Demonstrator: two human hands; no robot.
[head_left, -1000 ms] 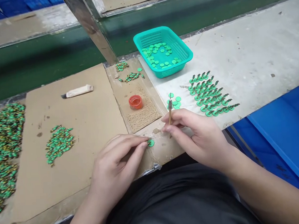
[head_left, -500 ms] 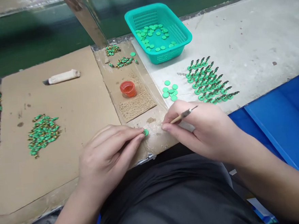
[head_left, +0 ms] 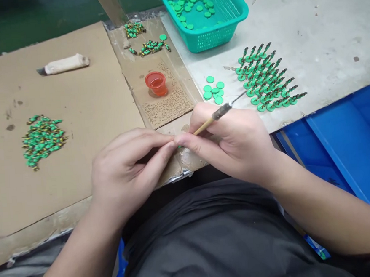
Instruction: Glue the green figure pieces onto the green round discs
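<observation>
My left hand pinches a small figure on a round green base at the table's front edge; only a sliver of the green base shows below the fingertips. My right hand is closed around a thin needle tool with a wooden handle and a dark wrapped collar. Its needle points up and to the right, away from the figure. The right thumb and fingertip meet the left fingertips at the figure, hiding most of it. Loose green discs lie beyond my right hand.
Rows of figures standing on green discs are at the right. A teal basket holds more discs. A red cup stands on cardboard. Piles of small green figures and a wrapped-handle blade lie on the left cardboard.
My right hand has moved left to meet my left hand at the green-based figure, still holding the needle tool. The view has tilted down, so table items appear higher.
</observation>
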